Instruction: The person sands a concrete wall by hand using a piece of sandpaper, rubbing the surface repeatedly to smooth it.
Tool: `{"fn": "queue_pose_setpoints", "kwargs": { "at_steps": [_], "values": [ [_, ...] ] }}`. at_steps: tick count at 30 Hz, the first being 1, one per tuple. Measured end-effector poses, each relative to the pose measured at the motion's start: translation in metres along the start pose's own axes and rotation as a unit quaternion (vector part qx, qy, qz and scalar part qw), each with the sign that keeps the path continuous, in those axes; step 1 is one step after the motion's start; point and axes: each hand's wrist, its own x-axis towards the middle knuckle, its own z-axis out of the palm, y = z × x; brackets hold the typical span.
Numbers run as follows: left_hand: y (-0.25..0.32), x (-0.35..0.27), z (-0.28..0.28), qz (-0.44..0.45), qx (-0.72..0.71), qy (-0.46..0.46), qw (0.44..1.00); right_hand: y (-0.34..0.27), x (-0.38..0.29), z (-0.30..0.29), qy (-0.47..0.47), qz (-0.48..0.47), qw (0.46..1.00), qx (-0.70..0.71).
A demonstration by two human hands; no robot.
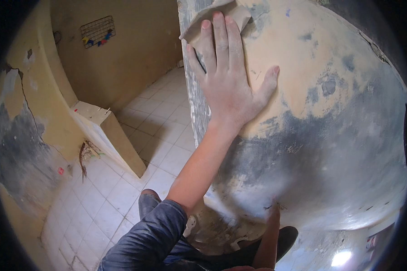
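Observation:
My left hand (224,78), coated in pale dust, lies flat on the patched wall (312,91) near its vertical edge. Under its fingers is a curled sheet of what looks like sandpaper (239,17), pressed against the surface. The sheet's far end bends up beyond my fingertips. My thumb is spread out to the right over cream-coloured plaster. Lower down, my right hand (274,206) is small and blurred against the grey part of the wall. Its fingers are hard to make out, and I cannot tell whether it holds anything.
White floor tiles (105,200) extend to the left. A low partition (112,135) juts from the cracked left wall (23,135), with brown debris (83,159) at its base. A wire grid (99,32) with coloured pieces hangs on the far wall. The worked wall ends in a rough edge (192,101).

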Motion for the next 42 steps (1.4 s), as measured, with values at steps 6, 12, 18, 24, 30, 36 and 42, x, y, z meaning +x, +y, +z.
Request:
{"fn": "queue_pose_setpoints", "kwargs": {
  "at_steps": [6, 12, 18, 24, 30, 36, 42],
  "values": [
    [0.007, -0.118, -0.011, -0.015, -0.006, -0.137, 0.99, 0.041, 0.034, -0.039, -0.041, -0.216, 0.943, -0.248],
    [0.012, -0.28, -0.047, -0.03, -0.05, -0.316, 0.947, 0.031, 0.02, -0.02, -0.063, -0.142, 0.987, -0.038],
    [0.019, -0.141, -0.014, -0.016, -0.034, -0.177, 0.984, 0.019, 0.009, -0.023, -0.036, -0.141, 0.989, -0.021],
    [0.034, -0.056, -0.001, -0.009, -0.034, -0.112, 0.993, 0.041, 0.035, -0.032, -0.044, -0.182, 0.98, -0.065],
    [0.026, -0.252, -0.034, -0.007, -0.074, -0.313, 0.947, 0.003, -0.007, 0.006, -0.042, -0.055, 0.997, 0.041],
    [0.021, -0.275, -0.062, -0.062, -0.045, -0.399, 0.914, -0.022, -0.02, 0.006, -0.033, 0.007, 0.999, -0.004],
    [-0.012, -0.119, -0.013, -0.112, -0.011, -0.155, 0.981, 0.004, -0.008, -0.013, 0.015, -0.111, 0.987, -0.118]
  ]
}}
